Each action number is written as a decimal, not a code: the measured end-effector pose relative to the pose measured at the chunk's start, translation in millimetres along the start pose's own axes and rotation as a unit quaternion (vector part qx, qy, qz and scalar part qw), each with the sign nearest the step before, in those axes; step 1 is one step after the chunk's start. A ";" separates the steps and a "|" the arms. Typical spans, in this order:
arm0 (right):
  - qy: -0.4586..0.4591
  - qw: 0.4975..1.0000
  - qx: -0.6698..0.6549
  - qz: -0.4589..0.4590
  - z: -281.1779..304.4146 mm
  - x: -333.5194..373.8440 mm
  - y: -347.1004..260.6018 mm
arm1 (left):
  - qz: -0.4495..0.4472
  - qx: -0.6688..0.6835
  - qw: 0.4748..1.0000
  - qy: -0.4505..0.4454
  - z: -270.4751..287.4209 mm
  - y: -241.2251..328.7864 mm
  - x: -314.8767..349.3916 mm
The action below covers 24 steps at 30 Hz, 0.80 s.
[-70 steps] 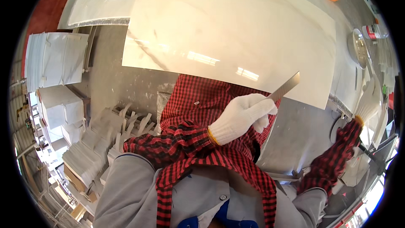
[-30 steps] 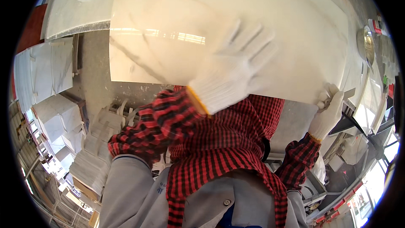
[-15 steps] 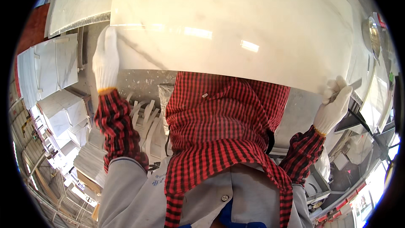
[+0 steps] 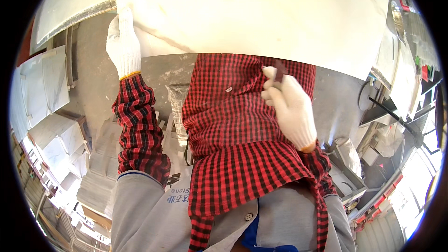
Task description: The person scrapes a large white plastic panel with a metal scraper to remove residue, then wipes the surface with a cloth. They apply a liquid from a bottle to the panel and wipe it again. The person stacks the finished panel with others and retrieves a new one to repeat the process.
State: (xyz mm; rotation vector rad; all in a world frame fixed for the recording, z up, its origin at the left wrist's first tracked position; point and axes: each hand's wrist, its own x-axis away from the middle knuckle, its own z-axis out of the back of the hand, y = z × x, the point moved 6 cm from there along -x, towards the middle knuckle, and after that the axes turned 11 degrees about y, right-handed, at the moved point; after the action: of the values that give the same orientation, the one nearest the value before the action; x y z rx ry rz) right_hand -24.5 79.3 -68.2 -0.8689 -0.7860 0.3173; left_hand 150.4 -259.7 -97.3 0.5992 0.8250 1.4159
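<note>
A large, polished white marble slab (image 4: 242,23) with grey-brown veins lies in front of me, its near edge just beyond my apron. White knitted gloves cover both hands. At the slab's left edge, my left hand (image 4: 124,46) grips the side, a finger or thumb along the top and the other fingers partly hidden. My right hand (image 4: 294,107) is in front of my apron, close to the near edge but apart from it. Pinched between its thumb and fingers is a small flat dark-brown piece (image 4: 279,71), slightly blurred; its exact kind is unclear.
Another pale slab (image 4: 74,4) with a rough edge stands at the far left. Stacked white tiles (image 4: 44,84) lie along the left side. To the right are a grey bin (image 4: 347,182), a black bar (image 4: 392,114) and more stone pieces. My red-and-black checked apron (image 4: 242,126) hangs below the slab.
My right hand has moved left from the slab's right corner to in front of my apron, still holding the small piece. My left hand stays at the left edge; the whole view has shifted.
</note>
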 end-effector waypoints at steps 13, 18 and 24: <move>0.165 0.984 -0.064 0.021 1.8 -11.1 -19.2 | 0.012 0.067 0.998 -0.009 0.4 4.2 6.0; 0.232 0.968 0.005 0.096 4.0 -40.3 -42.5 | -0.008 0.065 0.998 -0.018 0.3 3.3 1.0; 0.296 0.872 0.300 0.250 -5.7 -53.2 -59.5 | 0.009 0.056 0.998 -0.012 4.7 7.6 3.5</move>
State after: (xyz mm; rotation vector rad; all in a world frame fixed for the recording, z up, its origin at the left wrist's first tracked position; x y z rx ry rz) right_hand -60.1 10.0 -49.7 -0.5075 0.1399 0.6717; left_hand 149.3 -255.1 -89.0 0.7100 0.8866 1.3817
